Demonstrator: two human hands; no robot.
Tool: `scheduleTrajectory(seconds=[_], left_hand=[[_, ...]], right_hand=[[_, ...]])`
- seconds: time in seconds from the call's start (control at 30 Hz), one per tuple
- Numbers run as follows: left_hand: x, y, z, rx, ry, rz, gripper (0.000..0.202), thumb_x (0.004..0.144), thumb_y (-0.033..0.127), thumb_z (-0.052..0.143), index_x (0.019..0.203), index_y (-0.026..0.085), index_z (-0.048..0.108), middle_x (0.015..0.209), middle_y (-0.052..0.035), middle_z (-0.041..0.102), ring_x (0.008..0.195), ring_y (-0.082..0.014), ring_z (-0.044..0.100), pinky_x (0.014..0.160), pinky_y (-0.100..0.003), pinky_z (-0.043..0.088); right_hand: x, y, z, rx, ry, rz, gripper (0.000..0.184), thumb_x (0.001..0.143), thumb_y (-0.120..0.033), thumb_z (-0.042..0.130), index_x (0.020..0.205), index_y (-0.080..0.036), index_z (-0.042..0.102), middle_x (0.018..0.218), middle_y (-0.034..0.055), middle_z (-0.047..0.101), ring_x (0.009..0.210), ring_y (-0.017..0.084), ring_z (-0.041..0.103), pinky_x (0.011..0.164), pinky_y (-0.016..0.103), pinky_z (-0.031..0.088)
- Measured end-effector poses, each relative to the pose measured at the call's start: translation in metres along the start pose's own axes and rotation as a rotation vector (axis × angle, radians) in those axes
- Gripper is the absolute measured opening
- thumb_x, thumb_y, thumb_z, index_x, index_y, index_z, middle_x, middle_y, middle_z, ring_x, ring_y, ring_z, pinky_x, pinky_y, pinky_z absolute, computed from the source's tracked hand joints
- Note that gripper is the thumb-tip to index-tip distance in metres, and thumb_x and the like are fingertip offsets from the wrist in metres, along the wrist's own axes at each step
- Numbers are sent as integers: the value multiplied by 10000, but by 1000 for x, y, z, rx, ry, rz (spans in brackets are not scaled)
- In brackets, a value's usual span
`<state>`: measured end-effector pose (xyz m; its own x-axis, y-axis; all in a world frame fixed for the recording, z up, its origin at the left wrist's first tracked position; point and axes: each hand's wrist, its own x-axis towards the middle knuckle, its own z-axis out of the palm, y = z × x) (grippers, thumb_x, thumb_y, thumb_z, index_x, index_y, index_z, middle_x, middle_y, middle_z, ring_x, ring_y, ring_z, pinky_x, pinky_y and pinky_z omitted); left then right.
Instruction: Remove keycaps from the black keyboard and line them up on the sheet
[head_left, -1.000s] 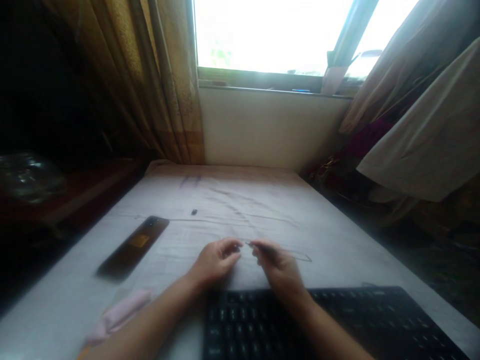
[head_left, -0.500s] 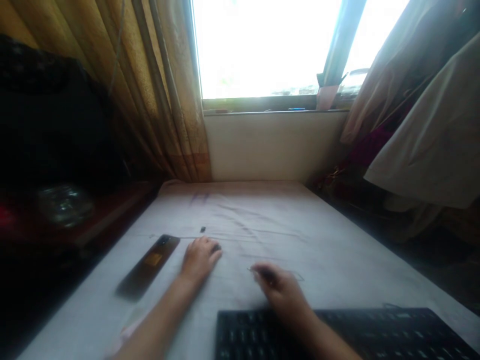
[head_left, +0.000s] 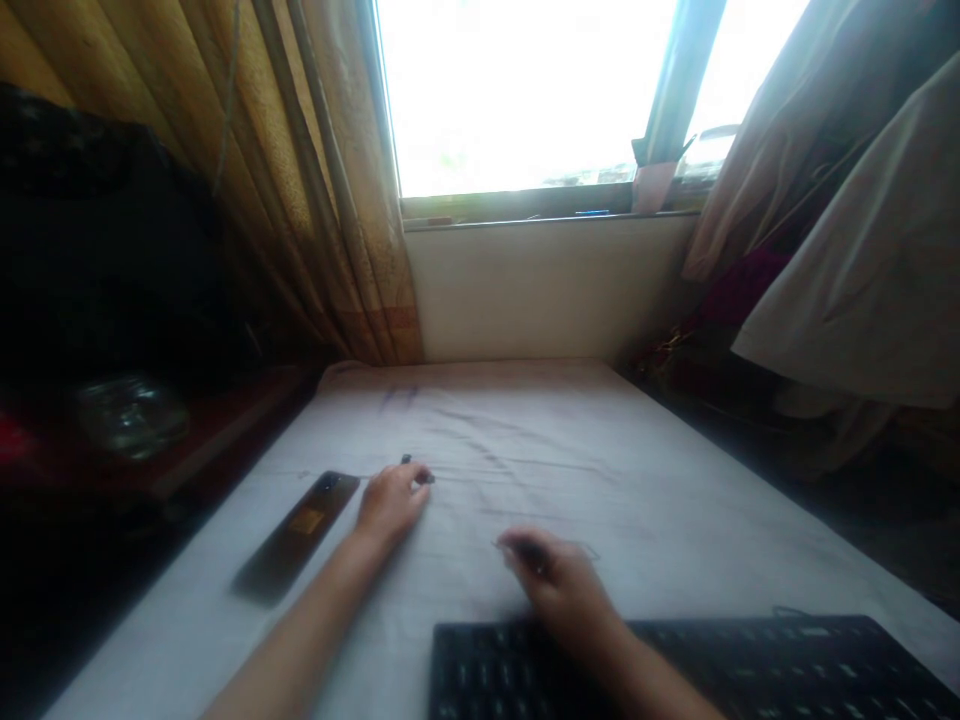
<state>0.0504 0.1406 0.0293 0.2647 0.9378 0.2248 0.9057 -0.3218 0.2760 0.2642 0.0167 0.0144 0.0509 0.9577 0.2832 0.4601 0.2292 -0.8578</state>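
My left hand (head_left: 390,497) rests on the white cloth-covered table (head_left: 675,500), fingers curled around a small dark piece at its fingertips. A second small dark piece (head_left: 406,459) lies on the cloth just beyond it. My right hand (head_left: 555,578) sits nearer to me, fingers pinched on a thin dark tool (head_left: 517,547) that points left. A dark phone (head_left: 294,532) lies flat to the left of my left hand.
A black keyboard (head_left: 690,670) spans the near edge of the table. Curtains (head_left: 322,180) hang at the back left beside a bright window. Pale cloth (head_left: 862,280) hangs at the right. Dark clutter and a glass object (head_left: 131,412) fill the left side.
My left hand moved away from the right hand, forward and left toward the small dark piece near the phone. The right hand stayed in place with the tool. The view tilted up.
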Motion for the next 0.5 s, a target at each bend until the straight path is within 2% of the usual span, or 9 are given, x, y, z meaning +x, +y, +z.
scheduleTrajectory(seconds=[0.1, 0.23, 0.33, 0.5], left_hand=[[18, -9, -4, 18, 28, -19, 183, 819, 212, 586, 959, 252, 697, 923, -24, 721, 915, -212, 631, 828, -317, 461], [38, -21, -3, 32, 21, 14, 169, 874, 286, 592, 1009, 217, 665, 1081, -51, 669, 1027, -210, 594, 919, -388, 454], [46, -30, 3, 43, -14, 15, 248, 910, 327, 559, 1105, 183, 606, 1180, -78, 608, 1020, -209, 601, 881, -434, 493], [50, -41, 10, 41, -67, 20, 275, 916, 317, 552, 1160, 193, 579, 1211, -83, 589, 1006, -207, 607, 851, -418, 517]], right_hand=[[0, 1, 1, 2, -8, 4, 208, 800, -324, 550, 860, -206, 711, 818, 56, 745, 745, 208, 696, 747, 326, 554], [0, 3, 2, -4, -12, 10, 223, 807, -328, 537, 874, -206, 712, 833, 57, 746, 763, 208, 695, 760, 332, 551], [0, 3, 2, -4, -24, 13, 229, 808, -332, 538, 872, -198, 713, 832, 60, 745, 761, 209, 692, 761, 337, 550], [0, 2, 2, 6, -35, 11, 230, 812, -340, 540, 867, -202, 716, 833, 61, 746, 762, 206, 690, 750, 327, 549]])
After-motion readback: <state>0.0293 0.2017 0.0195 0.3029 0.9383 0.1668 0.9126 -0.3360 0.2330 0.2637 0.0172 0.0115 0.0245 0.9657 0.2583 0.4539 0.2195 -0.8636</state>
